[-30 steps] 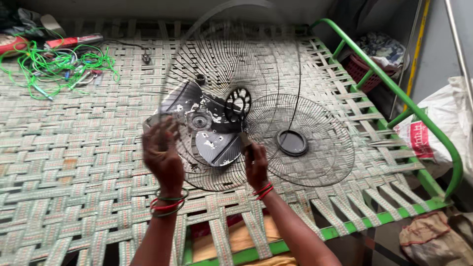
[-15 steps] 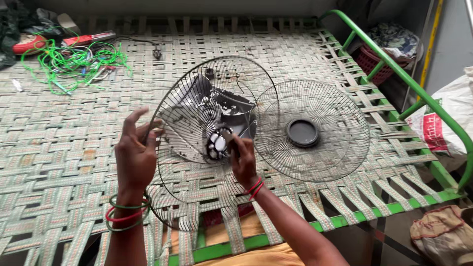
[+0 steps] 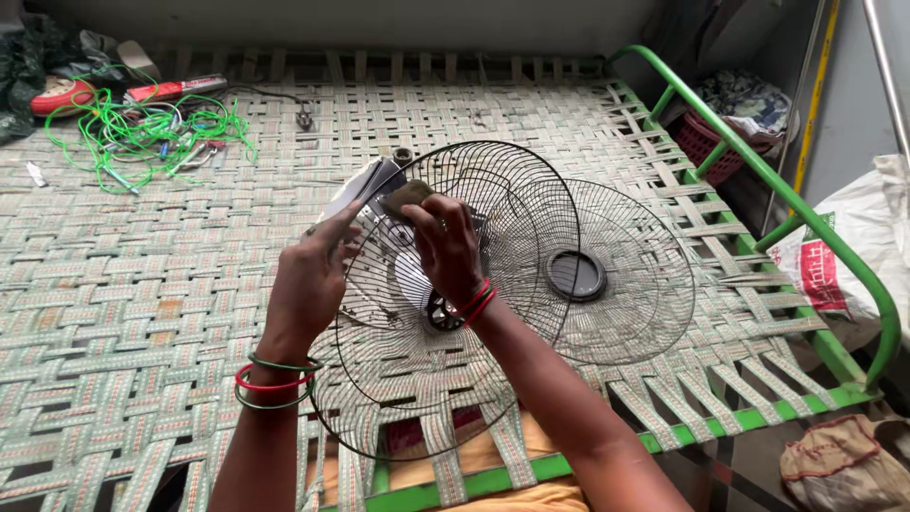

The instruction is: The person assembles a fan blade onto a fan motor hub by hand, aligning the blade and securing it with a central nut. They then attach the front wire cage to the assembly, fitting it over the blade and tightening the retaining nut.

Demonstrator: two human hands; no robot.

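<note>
Above the woven cot's (image 3: 142, 313) front edge, the left hand (image 3: 313, 275) grips the tilted wire fan guard's (image 3: 455, 398) rim; the right hand (image 3: 445, 246) presses a cloth (image 3: 406, 196) onto its mesh. A second guard (image 3: 645, 275) lies beside it, toward the right edge.

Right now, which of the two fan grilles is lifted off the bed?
The black wire grille with the open spoked hub, tilted up in both hands. The other, with the solid round centre cap, lies flat on the woven bed.

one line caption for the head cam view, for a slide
Left hand steadies a wire fan guard while the right hand presses a cloth to it, above a woven cot.
</note>
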